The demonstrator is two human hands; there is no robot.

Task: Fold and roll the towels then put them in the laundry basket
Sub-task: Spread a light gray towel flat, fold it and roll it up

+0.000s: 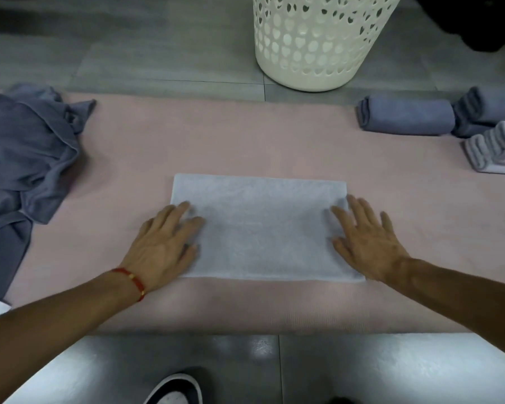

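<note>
Both the left hand [161, 246] and right hand [368, 246] are pressing flat, each grip spread, on the folded white towel [260, 225] lying mid-mat, near the laundry basket [318, 39]; uneven rolling pressure is risking a skewed, loosening roll.

Both bare forearms reach forward from the near edge. Left hand [165, 243] lies palm-down, fingers straight, red cord bracelet [133, 282] on wrist. Right hand [369, 243] palm-down too, fingers spread flat.
</note>
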